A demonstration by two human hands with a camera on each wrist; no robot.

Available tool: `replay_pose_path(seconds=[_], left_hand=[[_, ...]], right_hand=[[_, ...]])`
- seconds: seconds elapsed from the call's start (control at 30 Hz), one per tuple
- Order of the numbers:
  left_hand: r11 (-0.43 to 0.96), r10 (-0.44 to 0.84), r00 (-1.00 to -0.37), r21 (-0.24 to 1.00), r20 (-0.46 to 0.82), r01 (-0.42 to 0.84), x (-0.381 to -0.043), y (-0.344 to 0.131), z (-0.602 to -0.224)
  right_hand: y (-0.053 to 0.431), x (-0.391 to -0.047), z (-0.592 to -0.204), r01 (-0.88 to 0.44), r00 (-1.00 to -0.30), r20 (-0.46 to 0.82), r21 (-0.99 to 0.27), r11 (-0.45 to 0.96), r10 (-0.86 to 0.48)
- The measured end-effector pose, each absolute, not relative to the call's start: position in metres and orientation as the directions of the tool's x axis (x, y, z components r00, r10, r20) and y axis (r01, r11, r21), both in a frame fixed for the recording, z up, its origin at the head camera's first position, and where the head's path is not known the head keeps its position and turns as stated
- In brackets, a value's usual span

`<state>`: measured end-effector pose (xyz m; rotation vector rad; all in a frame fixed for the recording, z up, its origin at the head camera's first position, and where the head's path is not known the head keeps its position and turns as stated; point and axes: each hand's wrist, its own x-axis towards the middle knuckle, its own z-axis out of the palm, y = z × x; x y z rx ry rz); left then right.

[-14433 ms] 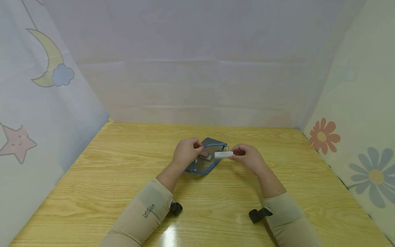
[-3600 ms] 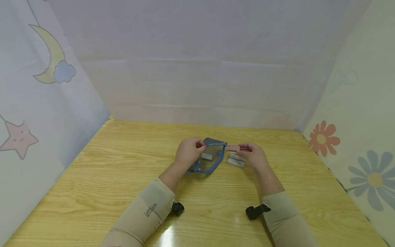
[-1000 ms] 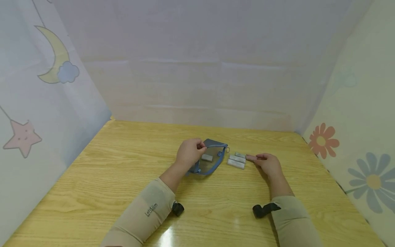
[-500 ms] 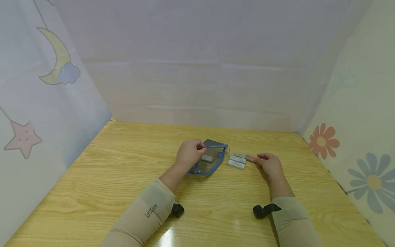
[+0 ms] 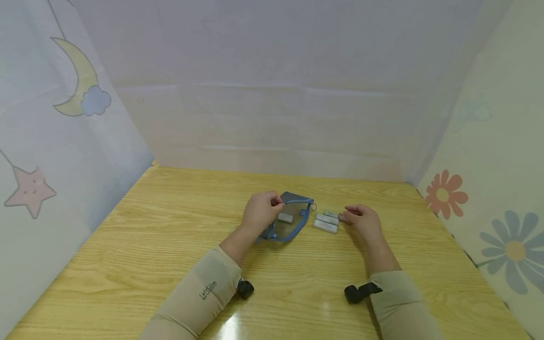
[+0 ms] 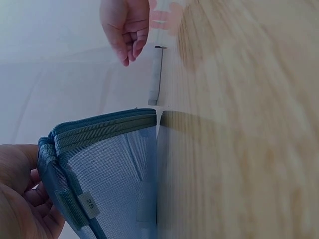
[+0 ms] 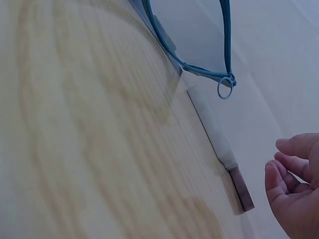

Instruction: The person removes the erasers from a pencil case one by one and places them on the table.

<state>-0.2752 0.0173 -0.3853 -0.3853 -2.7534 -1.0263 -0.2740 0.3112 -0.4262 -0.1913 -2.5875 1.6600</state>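
My left hand [image 5: 260, 210] pinches the upper edge of a blue mesh zip pouch [image 6: 107, 164], whose mouth gapes open to the right. A small pale block [image 5: 285, 217] lies inside the pouch. Several blocks lie on the table just right of it: a pale block [image 5: 325, 226] in front, two more pale ones behind it, and a pinkish block [image 7: 242, 190] at their right end. My right hand [image 5: 363, 223] hovers above that pinkish block and mostly hides it in the head view. In the right wrist view its fingers are loosely bent and hold nothing.
A metal ring [image 5: 314, 207] hangs at the pouch's right corner. The wood-grain table [image 5: 297, 293] is bounded by pale printed sheets at the back [image 5: 272, 118] and both sides. Black wrist cameras sit on both sleeves.
My right hand drew a pinkish block from the pouch, laid it beside the pale blocks, let go, and has lifted slightly up and left. My left hand keeps its grip on the pouch.
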Motion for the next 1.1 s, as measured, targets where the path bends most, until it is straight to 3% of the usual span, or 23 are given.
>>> replay_pose_path(seconds=[0.2, 1.1], left_hand=[[0.716, 0.18, -0.951, 0.63, 0.25, 0.301, -0.275, 0.017, -0.385], [0.712, 0.175, -0.952, 0.635, 0.252, 0.299, -0.275, 0.017, -0.382]], right_hand=[[0.299, -0.272, -0.423, 0.048, -0.992, 0.016, -0.874, 0.483, 0.128], [0.22, -0.272, -0.428, -0.076, -0.996, 0.047, -0.867, 0.492, -0.071]])
